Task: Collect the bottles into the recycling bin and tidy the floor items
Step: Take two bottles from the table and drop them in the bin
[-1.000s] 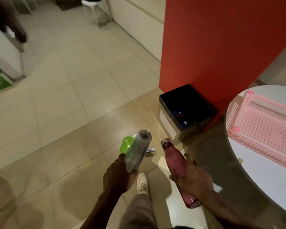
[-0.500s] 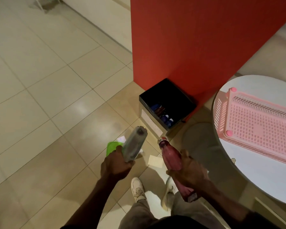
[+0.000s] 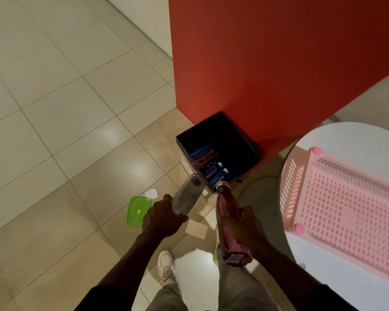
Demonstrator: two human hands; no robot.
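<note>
Carry step: left hand (image 3: pixel 161 218) grips clear bottle (image 3: pixel 188 197), right hand (image 3: pixel 241 230) grips red bottle (image 3: pixel 228 217), both just short of the black bin (image 3: pixel 245 140); next, reach over its rim and release.

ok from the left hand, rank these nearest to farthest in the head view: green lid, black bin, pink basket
From the left hand, which grips a clear bottle:
1. green lid, on the floor just to its left.
2. black bin, ahead and to the right, against the red wall.
3. pink basket, far right, on the white table.
</note>
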